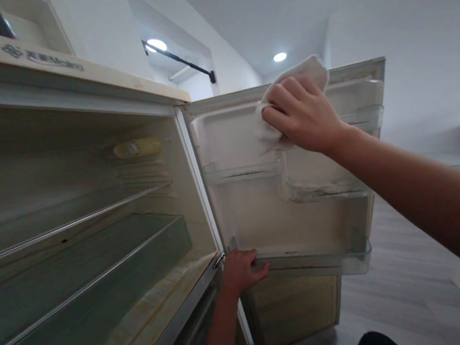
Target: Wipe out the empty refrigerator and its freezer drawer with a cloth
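A white cloth (314, 72) is bunched in my right hand (301, 110), whose fingers are closed around it. The hand is raised at the upper part of the open fridge door (257, 214), in front of its inner panel. Low on the same door, my left hand (242, 271) is at the left end of the clear bottom door shelf (312, 261). Its fingers and thumb curl around the front of the shelf near the hinge side. Above it are a small left shelf (242, 172) and a right shelf (327, 188), with dark marks along their edges.
The fridge compartment (60, 163) on the left has a glass shelf (68, 222), a clear drawer front (101, 295) and a yellowish light cover (136, 148). Brown stains mark its floor. A lower door (296, 309) also stands open over the grey floor (385, 287).
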{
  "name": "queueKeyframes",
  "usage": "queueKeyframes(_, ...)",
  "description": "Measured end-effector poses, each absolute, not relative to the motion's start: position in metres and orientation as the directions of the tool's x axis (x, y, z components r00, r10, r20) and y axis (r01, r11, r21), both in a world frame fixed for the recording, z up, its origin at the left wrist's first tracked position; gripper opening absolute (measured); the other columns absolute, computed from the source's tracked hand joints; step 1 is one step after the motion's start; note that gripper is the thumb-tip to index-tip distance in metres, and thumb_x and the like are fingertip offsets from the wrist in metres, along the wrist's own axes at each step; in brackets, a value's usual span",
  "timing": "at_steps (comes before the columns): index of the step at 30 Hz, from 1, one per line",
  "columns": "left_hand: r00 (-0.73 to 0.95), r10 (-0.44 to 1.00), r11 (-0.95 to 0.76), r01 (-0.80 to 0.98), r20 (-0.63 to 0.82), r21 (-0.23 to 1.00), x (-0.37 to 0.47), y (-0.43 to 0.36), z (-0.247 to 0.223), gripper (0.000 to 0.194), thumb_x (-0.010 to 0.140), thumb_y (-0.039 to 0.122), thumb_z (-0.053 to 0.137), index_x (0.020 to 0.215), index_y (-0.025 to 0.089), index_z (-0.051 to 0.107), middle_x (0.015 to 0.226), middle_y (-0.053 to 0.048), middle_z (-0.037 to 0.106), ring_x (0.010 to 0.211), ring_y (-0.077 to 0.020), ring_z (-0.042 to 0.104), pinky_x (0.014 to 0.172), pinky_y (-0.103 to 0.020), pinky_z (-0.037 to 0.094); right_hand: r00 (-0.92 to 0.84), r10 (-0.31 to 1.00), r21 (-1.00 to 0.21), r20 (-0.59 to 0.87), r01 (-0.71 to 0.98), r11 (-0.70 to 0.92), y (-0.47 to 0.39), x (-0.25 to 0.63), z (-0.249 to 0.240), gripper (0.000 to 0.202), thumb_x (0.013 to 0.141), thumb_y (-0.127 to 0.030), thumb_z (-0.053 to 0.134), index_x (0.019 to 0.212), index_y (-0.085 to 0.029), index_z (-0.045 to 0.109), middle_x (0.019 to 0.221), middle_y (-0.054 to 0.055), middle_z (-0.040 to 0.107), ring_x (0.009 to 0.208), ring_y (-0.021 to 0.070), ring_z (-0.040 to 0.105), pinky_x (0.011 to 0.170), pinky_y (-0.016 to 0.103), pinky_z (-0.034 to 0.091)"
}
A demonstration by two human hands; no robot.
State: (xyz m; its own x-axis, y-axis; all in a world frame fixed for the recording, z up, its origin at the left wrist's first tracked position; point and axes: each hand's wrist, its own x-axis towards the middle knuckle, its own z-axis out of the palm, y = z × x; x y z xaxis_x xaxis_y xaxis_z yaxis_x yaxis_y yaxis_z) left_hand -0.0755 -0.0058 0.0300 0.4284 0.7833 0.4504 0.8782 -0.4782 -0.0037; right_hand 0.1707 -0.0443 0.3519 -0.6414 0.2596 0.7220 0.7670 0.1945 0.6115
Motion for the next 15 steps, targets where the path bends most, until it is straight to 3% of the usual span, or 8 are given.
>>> queueKeyframes(3, 0.446, 0.770, -0.491, 0.871, 0.457, -0.022, -0.078, -0.006, 0.029, 0.034, 0.083, 0.056, 0.056, 0.073, 0.024, 0.061, 0.071, -0.002, 0.071, 0.072, -0.0241, 0.066, 0.072, -0.035, 0.043, -0.520, 0.256, 0.531, 0.815, 0.847, 0.030, -0.052, 0.200, 0.356, 0.033, 0.101, -0.023, 0.032, 0.112, -0.015, 0.062, 0.118, 0.016, 0.058, 0.113, 0.0295, 0.052, 0.088, 0.044, 0.043)
queueKeyframes(6, 0.454, 0.768, -0.497, 0.867, 0.451, -0.027, -0.079, -0.005, 0.029, 0.034, 0.083, 0.056, 0.056, 0.073, 0.024, 0.061, 0.071, -0.002, 0.072, 0.072, -0.0243, 0.066, 0.072, -0.035, 0.043, -0.333, 0.336, 0.344, 0.881, 0.938, 0.026, -0.052, 0.220, 0.363, 0.025, 0.095, -0.023, 0.043, 0.109, -0.016, 0.063, 0.115, 0.017, 0.061, 0.103, 0.0277, 0.058, 0.079, 0.039, 0.045)
queueKeyframes(12, 0.423, 0.781, -0.455, 0.889, 0.459, -0.044, -0.073, -0.005, 0.031, 0.036, 0.084, 0.057, 0.055, 0.072, 0.024, 0.062, 0.072, -0.003, 0.072, 0.072, -0.0253, 0.065, 0.068, -0.035, 0.041, -0.127, 0.547, 0.120, 0.828, 0.992, 0.050, -0.021, 0.234, 0.375, 0.040, 0.097, -0.040, 0.039, 0.114, -0.015, 0.064, 0.111, 0.019, 0.066, 0.102, 0.0341, 0.063, 0.085, 0.049, 0.047)
queueKeyframes(15, 0.403, 0.786, -0.433, 0.900, 0.469, -0.048, -0.067, -0.005, 0.033, 0.038, 0.085, 0.058, 0.053, 0.071, 0.023, 0.062, 0.068, -0.004, 0.070, 0.070, -0.0245, 0.064, 0.066, -0.034, 0.039, -0.074, 0.620, 0.048, 0.781, 0.997, 0.059, 0.007, 0.232, 0.381, 0.043, 0.096, -0.044, 0.041, 0.113, -0.013, 0.066, 0.110, 0.019, 0.068, 0.102, 0.0334, 0.063, 0.083, 0.045, 0.048)
